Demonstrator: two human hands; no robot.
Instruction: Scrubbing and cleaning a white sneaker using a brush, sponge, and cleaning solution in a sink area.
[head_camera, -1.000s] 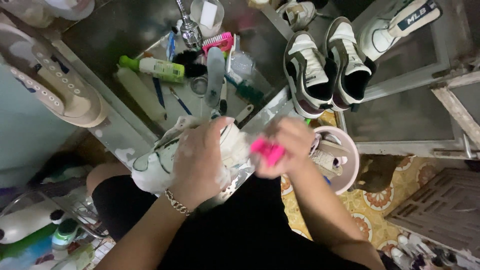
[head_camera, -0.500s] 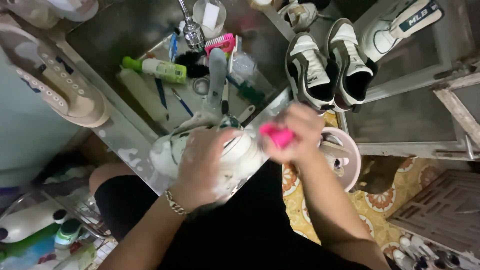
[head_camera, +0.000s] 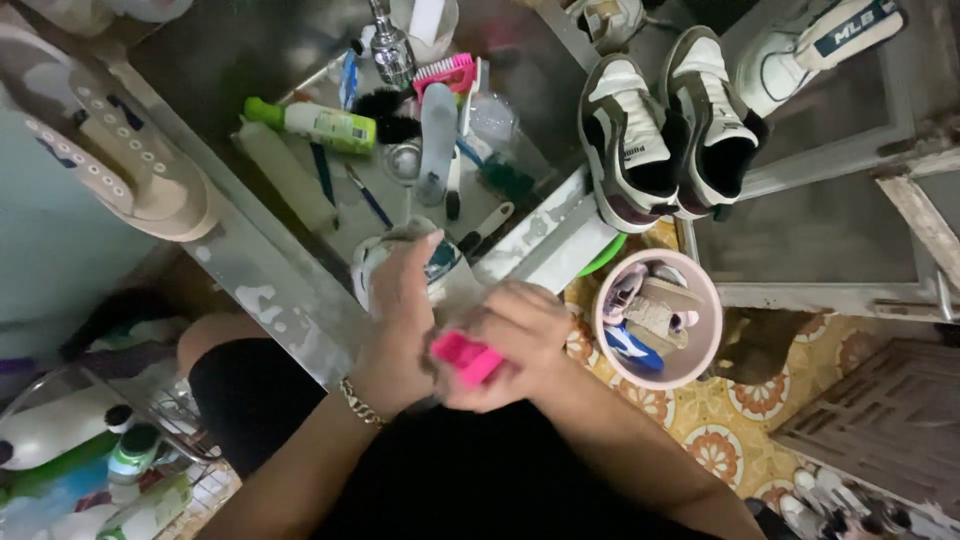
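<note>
My left hand (head_camera: 402, 320) grips a soapy white shoe (head_camera: 400, 252) over the front edge of a metal sink tray (head_camera: 270, 270). Its toe points away from me and most of it is hidden by my hands. My right hand (head_camera: 520, 335) is closed on a bright pink brush (head_camera: 466, 357), held against the near end of the shoe, close to my lap. A bracelet sits on my left wrist.
In the tray lie a green-capped bottle (head_camera: 318, 123), a grey insole (head_camera: 437, 140), a pink brush (head_camera: 446, 72) and several small brushes. A pair of dark-and-white sneakers (head_camera: 665, 130) stands right. A pink bucket (head_camera: 655, 318) holds shoes on the patterned floor. A beige shoe (head_camera: 105, 150) lies left.
My right hand has pulled the pink brush down and toward me, from the shoe's right side to its near end. My left hand has shifted its hold on the shoe.
</note>
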